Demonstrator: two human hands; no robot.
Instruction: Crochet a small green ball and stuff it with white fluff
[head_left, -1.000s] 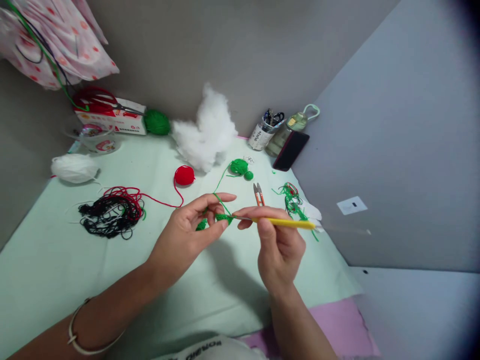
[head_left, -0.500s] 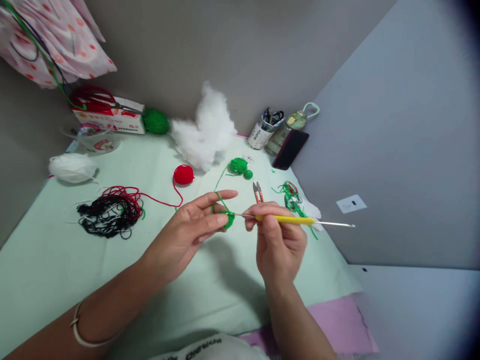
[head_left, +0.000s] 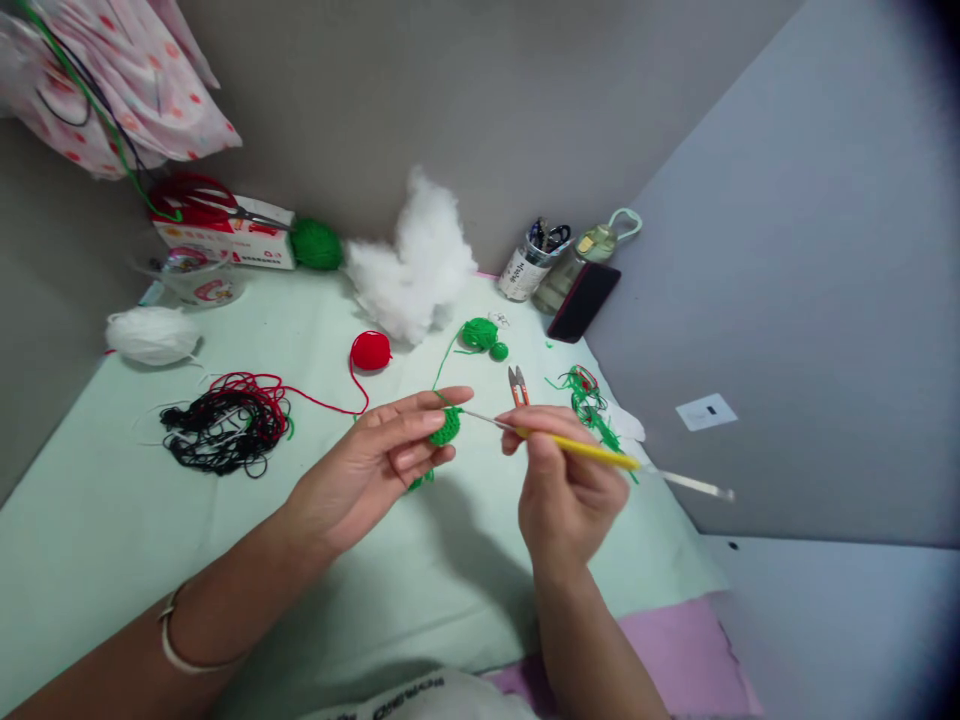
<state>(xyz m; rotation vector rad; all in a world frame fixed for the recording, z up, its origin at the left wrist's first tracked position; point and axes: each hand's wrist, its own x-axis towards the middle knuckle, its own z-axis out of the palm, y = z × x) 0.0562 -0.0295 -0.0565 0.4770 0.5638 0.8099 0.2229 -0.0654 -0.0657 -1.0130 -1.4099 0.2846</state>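
Observation:
Between its thumb and fingers, my left hand (head_left: 375,455) pinches a small green crochet piece (head_left: 447,427). My right hand (head_left: 568,490) grips a crochet hook (head_left: 581,447) by its yellow handle, pen-like. The hook's thin left tip meets the top edge of the crochet piece, and its other metal end points right. From the piece, a strand runs up to a green yarn ball (head_left: 480,333), which has a small green ball (head_left: 499,351) beside it. Below my left fingers shows a bit of green yarn (head_left: 421,481); what it belongs to is partly hidden.
Red-handled thread snips (head_left: 518,386) lie just beyond my right hand, with green yarn scraps (head_left: 589,397) to their right. A red yarn ball (head_left: 371,351), black yarn tangle (head_left: 221,425) and white yarn (head_left: 152,335) lie left. White stuffing (head_left: 420,262), a pen cup (head_left: 525,265) and phone (head_left: 583,302) stand behind.
The crochet piece has turned to show more of its round face and sits slightly higher. The hook has tilted, its right end dropping. My left fingers have shifted their hold, and the right hand moved slightly right.

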